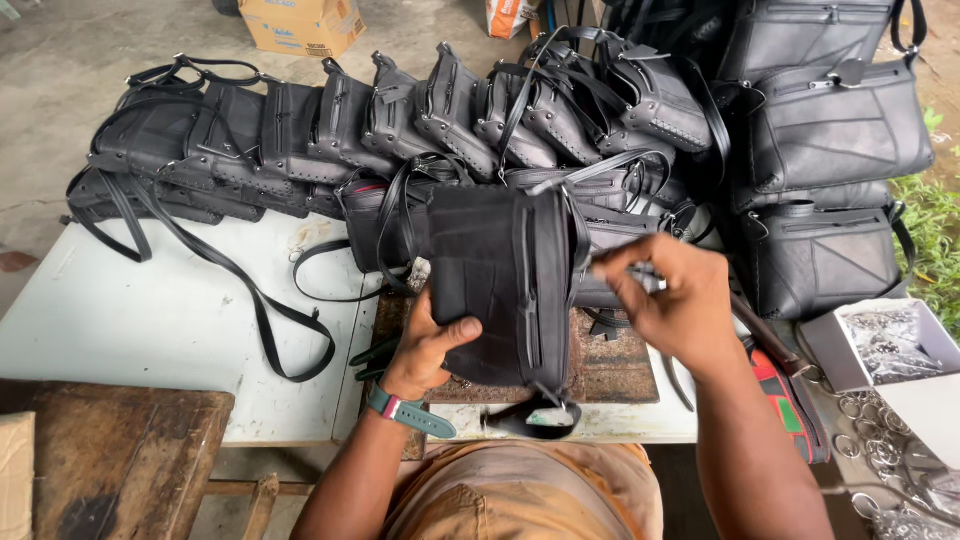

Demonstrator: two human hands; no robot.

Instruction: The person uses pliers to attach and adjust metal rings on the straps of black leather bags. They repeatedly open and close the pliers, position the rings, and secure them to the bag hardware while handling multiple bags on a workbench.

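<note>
Left grip (428, 345) clasps black bag (495, 285); right grip (672, 300) pinches zipper pull.

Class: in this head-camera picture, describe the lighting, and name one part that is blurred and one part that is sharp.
Head view: soft, even daylight with faint shadows; the right hand is smeared by motion blur; the left hand and the black bag it grips stay sharp; the white table edge bows slightly from wide-angle distortion.
</note>
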